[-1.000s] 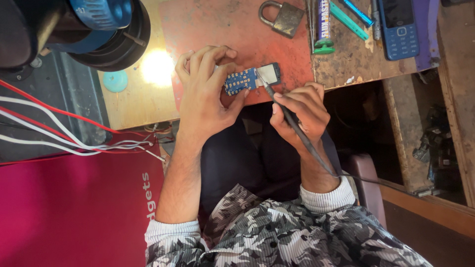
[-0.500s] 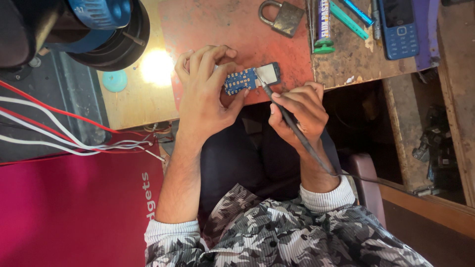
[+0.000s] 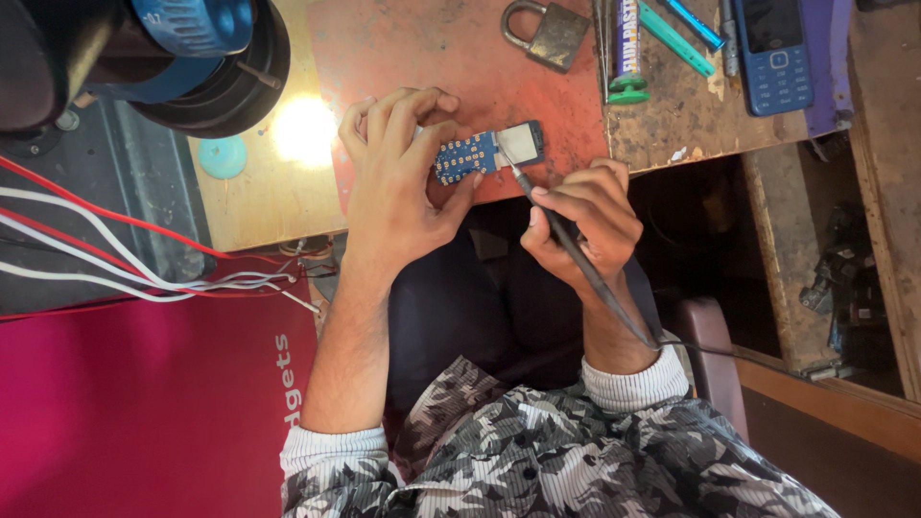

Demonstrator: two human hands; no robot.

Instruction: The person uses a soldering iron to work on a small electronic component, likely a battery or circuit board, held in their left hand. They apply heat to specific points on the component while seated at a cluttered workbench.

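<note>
We are holding a small blue phone circuit board (image 3: 472,155) with its pale display window (image 3: 522,143) at one end, just above the near edge of the reddish work mat (image 3: 451,53). Our left hand (image 3: 403,182) is closing around the board's keypad end, fingers curled over the top and thumb underneath. Our right hand (image 3: 585,223) is pinching a dark soldering iron (image 3: 576,254) like a pen, its tip touching the board beside the display. The board is lying bare, out of any casing, so we judge the work at the joint as under way, with reassembly not yet done; whether solder is flowing is too small to tell. A brass padlock (image 3: 544,31), a tube (image 3: 625,53) and a blue keypad phone (image 3: 775,53) are lying farther back.
</note>
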